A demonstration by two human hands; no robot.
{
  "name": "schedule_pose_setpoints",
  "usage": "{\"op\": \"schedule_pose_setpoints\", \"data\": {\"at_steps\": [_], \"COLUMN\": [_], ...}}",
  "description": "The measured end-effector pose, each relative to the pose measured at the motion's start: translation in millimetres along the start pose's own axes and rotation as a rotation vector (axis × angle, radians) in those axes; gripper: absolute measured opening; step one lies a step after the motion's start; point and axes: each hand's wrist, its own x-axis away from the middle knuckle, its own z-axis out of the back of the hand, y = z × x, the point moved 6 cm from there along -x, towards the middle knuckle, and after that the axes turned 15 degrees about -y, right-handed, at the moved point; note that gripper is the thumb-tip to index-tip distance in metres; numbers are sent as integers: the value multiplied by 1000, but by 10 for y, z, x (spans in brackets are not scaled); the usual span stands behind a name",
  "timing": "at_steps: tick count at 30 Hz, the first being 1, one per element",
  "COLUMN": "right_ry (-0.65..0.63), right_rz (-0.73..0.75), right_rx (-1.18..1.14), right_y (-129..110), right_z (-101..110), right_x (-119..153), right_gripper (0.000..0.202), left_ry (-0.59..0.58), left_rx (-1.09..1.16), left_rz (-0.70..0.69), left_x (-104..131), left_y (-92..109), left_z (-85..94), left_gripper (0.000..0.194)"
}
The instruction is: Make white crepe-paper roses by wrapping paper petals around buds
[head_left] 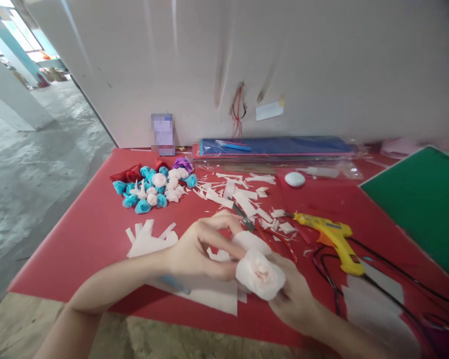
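A pale paper rose [260, 274] is held between my two hands over the red table, its layered petals facing up. My left hand [205, 244] reaches in from the left, with thumb and fingers closed on a loose white petal [251, 242] at the rose's far side. Behind and below the bloom, my right hand [295, 294] is closed round its base, which the petals hide. Just beyond my hands lie scissors [247, 219] with red handles, among white paper scraps [243, 197].
Blue, white, red and purple paper flowers [151, 187] lie at the left on the red table [86, 239]. A yellow glue gun [333, 237] with a black cord lies at the right, near a green board [422, 209]. Wrapped blue sheets [277, 146] line the wall.
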Motion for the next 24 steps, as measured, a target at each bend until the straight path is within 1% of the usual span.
{"op": "schedule_pose_setpoints", "data": {"at_steps": [2,4,8,11,15,17,19,22,24], "right_ry": [34,72,89,86,114,139,170,215,237], "right_rz": [96,138,112,111,64,45,66,119,125], "right_rx": [124,195,260,267,280,287,302,336,363], "right_y": [-79,-122,-167,-218,-210,-194,-205,-243,-248], "right_z": [5,15,37,45,37,38,48,67,70], "right_x": [3,12,9,-9,-16,-17,-26,-44,-49], "right_gripper": [19,23,32,36,27,22,19,21,21], "left_ry": [37,77,141,172,191,183,189,227,241], "left_rx": [-52,-95,-150,-184,-198,-202,-199,-183,-179], "left_rz": [-48,-60,-24,-40,-111,-119,-153,-242,-256], "left_x": [3,10,31,45,48,35,25,29,30], "left_y": [38,51,34,50,77,54,34,26,9], "left_z": [-8,-13,-18,-18,-1,5,12,21,17], "left_gripper": [11,15,23,25,27,26,25,24,22]}}
